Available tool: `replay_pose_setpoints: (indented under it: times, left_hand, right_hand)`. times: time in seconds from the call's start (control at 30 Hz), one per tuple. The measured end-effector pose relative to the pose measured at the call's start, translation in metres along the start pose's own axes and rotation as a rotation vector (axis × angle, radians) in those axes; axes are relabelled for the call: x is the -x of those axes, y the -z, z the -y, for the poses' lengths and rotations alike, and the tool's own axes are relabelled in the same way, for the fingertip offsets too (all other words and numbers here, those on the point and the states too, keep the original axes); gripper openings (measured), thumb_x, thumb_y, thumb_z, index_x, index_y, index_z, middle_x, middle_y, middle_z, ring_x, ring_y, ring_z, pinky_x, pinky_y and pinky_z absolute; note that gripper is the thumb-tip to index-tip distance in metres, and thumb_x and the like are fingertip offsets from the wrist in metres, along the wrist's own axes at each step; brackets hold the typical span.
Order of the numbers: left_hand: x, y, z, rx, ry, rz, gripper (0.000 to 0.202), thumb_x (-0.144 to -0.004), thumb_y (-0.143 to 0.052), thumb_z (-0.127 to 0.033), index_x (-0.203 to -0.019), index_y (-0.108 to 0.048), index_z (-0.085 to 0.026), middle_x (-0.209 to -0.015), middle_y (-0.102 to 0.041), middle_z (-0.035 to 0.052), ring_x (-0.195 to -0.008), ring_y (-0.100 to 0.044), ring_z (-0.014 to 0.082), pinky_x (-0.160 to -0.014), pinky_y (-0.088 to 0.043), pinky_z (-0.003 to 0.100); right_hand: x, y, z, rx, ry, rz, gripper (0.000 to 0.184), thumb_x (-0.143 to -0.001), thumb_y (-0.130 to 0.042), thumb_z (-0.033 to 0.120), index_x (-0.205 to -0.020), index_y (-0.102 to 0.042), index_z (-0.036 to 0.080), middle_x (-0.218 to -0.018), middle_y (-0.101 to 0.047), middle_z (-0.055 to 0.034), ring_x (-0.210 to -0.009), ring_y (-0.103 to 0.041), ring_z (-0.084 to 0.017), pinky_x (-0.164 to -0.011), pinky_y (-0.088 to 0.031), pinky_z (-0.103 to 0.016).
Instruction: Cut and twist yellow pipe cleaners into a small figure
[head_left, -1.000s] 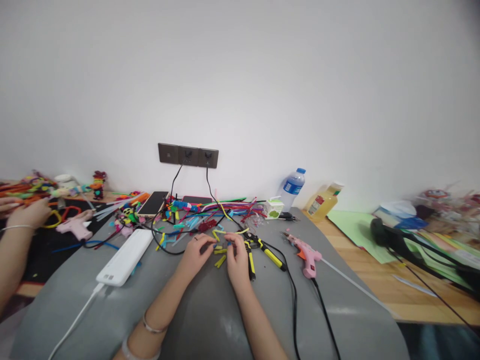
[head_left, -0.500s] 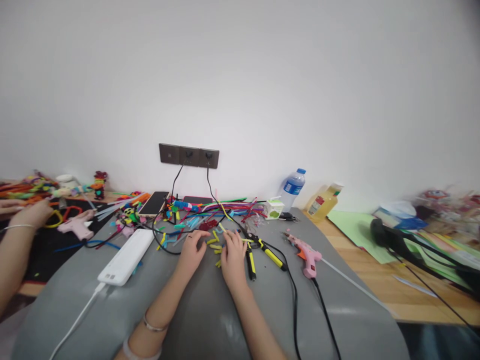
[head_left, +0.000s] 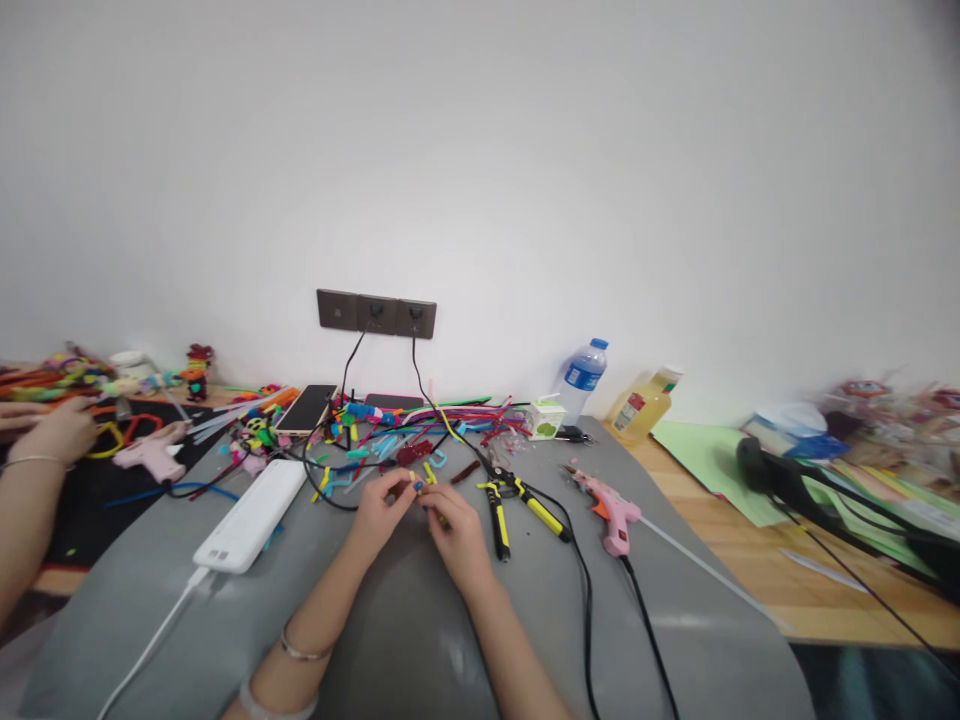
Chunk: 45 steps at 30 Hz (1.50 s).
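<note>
My left hand and my right hand meet over the grey table, fingertips pinched together. What they hold between the fingers is too small and covered to make out. A short yellow pipe cleaner piece shows just beyond the fingertips, and more yellow peeks out under my right hand. Right of my right hand lie black-and-yellow pliers with the handles spread. Behind my hands is a heap of coloured pipe cleaners, with cut bits in light blue, yellow and dark red.
A pink glue gun with its cord lies right. Left are a white power bank, a phone and another pink glue gun. A water bottle and a yellow bottle stand behind. Another person's hands work at far left.
My hands have come together from lying apart on the table. My right hand has lifted and closed its fingers. The yellow pieces between my hands are now mostly out of sight.
</note>
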<state>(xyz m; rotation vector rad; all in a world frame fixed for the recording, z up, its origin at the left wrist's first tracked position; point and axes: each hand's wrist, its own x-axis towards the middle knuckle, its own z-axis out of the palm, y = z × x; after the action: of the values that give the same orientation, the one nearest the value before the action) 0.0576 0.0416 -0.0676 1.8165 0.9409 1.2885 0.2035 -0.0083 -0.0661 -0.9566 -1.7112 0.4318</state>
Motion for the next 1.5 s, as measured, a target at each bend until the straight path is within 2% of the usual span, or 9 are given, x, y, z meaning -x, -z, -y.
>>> replay_pose_setpoints:
  times: [0.2,0.3,0.4,0.53,0.77,1.0,1.2,1.33,1.5]
  left_hand:
    - [-0.005,0.002,0.004,0.272,0.164,-0.193,0.019,-0.079,-0.062,-0.036,-0.083,-0.062,-0.018,-0.070,-0.069,0.0023,-0.067,-0.069,0.0193,-0.064,-0.054,0.028]
    - [-0.006,0.002,0.006,0.329,0.201,-0.195,0.021,-0.075,-0.066,-0.037,-0.081,-0.061,-0.018,-0.075,-0.072,0.0045,-0.075,-0.072,0.0229,-0.071,-0.056,0.033]
    - [-0.006,0.002,0.008,0.320,0.212,-0.170,0.023,-0.073,-0.067,-0.038,-0.080,-0.061,-0.018,-0.077,-0.073,0.0057,-0.080,-0.072,0.0250,-0.075,-0.056,0.036]
    - [-0.006,0.003,0.011,0.268,0.201,-0.218,0.023,-0.074,-0.065,-0.040,-0.080,-0.060,-0.018,-0.078,-0.072,0.0059,-0.082,-0.072,0.0248,-0.076,-0.056,0.036]
    - [-0.006,0.003,0.014,0.196,0.175,-0.148,0.022,-0.078,-0.062,-0.039,-0.082,-0.060,-0.018,-0.078,-0.071,0.0053,-0.081,-0.071,0.0233,-0.073,-0.055,0.034]
    - [-0.002,-0.002,0.004,0.073,0.095,0.065,0.017,-0.080,-0.059,-0.028,-0.089,-0.066,-0.016,-0.082,-0.072,0.0053,-0.076,-0.068,0.0184,-0.068,-0.052,0.027]
    - [0.000,-0.001,-0.005,-0.040,0.032,0.105,0.019,-0.080,-0.056,-0.025,-0.090,-0.069,-0.015,-0.070,-0.067,0.0020,-0.062,-0.060,0.0142,-0.058,-0.046,0.023]
    - [0.000,-0.002,-0.007,-0.060,0.042,0.121,0.016,-0.078,-0.057,-0.022,-0.086,-0.069,-0.015,-0.076,-0.070,0.0034,-0.064,-0.061,0.0141,-0.058,-0.045,0.022]
    - [0.000,-0.003,-0.007,-0.080,0.022,0.111,0.013,-0.076,-0.057,-0.019,-0.082,-0.069,-0.017,-0.077,-0.071,0.0033,-0.063,-0.061,0.0136,-0.056,-0.045,0.022]
  right_hand:
    - [0.001,0.000,-0.005,-0.054,-0.186,-0.155,0.019,-0.081,-0.048,0.010,-0.087,-0.063,0.020,-0.079,-0.064,-0.0033,-0.072,-0.061,-0.017,-0.066,-0.047,-0.027]
    - [0.002,0.000,-0.015,-0.256,-0.319,-0.265,0.004,-0.081,-0.055,0.020,-0.083,-0.058,0.021,-0.071,-0.063,-0.0006,-0.064,-0.060,-0.016,-0.061,-0.047,-0.026]
    - [0.002,0.003,-0.022,-0.454,-0.395,-0.318,0.012,-0.080,-0.060,0.031,-0.086,-0.057,0.020,-0.067,-0.064,0.0000,-0.058,-0.059,-0.015,-0.054,-0.045,-0.024]
    - [0.002,0.007,-0.027,-0.496,-0.488,-0.367,0.024,-0.077,-0.066,0.040,-0.086,-0.062,0.018,-0.060,-0.063,0.0002,-0.048,-0.052,-0.013,-0.043,-0.035,-0.022]
    - [0.003,0.011,-0.028,-0.714,-0.542,-0.492,0.030,-0.071,-0.072,0.043,-0.090,-0.065,0.020,-0.071,-0.068,-0.0021,-0.061,-0.061,-0.016,-0.053,-0.045,-0.025]
    - [0.003,0.007,-0.031,-0.810,-0.578,-0.472,0.032,-0.068,-0.075,0.045,-0.085,-0.067,0.020,-0.066,-0.065,-0.0008,-0.057,-0.058,-0.014,-0.055,-0.047,-0.026]
    - [0.002,0.004,-0.026,-0.702,-0.490,-0.357,0.025,-0.074,-0.072,0.042,-0.082,-0.066,0.019,-0.065,-0.064,0.0001,-0.058,-0.058,-0.014,-0.057,-0.047,-0.026]
    - [0.002,0.003,-0.023,-0.596,-0.421,-0.226,0.022,-0.075,-0.071,0.039,-0.082,-0.065,0.019,-0.072,-0.067,-0.0017,-0.065,-0.062,-0.016,-0.063,-0.050,-0.028]
    - [0.003,0.002,-0.026,-0.576,-0.415,-0.243,0.022,-0.073,-0.073,0.036,-0.083,-0.064,0.020,-0.074,-0.067,-0.0021,-0.067,-0.064,-0.017,-0.063,-0.052,-0.028]
